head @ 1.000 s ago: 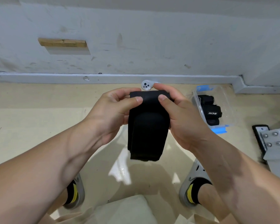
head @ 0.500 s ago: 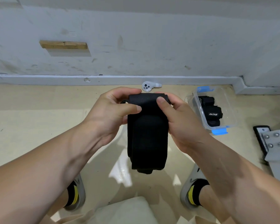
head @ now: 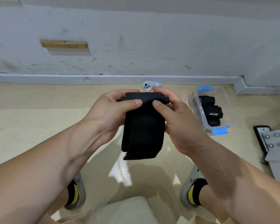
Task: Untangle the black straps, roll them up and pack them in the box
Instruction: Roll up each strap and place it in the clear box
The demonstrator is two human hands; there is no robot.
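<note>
**Holding 1 Black Strap by Its Top Edge, Box at the Right**

Both hands are clamped on the black strap [head: 144, 131]. The left hand [head: 110, 110] pinches the top-left corner between thumb and curled fingers; the right hand [head: 176, 120] pinches the top-right corner the same way. The 2 thumb tips lie on the near face, close together but apart. The strap hangs in folded layers between the forearms, above the floor [head: 31, 126], with a loose end at its lower edge.

A wide stretch of floor lies left of the left hand, bounded by the baseboard [head: 55, 78]. To the right, the clear box [head: 229, 107] with blue clips sits on the floor, near the right hand but apart from it, and holds rolled straps [head: 214, 114]. A white controller [head: 148, 86] lies just beyond the strap's top edge, by the baseboard. A metal bracket [head: 275, 143] with 4 bolts occupies the right edge.

The floor is glossy beige with light reflections. The wall [head: 152, 38] is white and scuffed and carries 1 wooden block [head: 64, 44].
</note>
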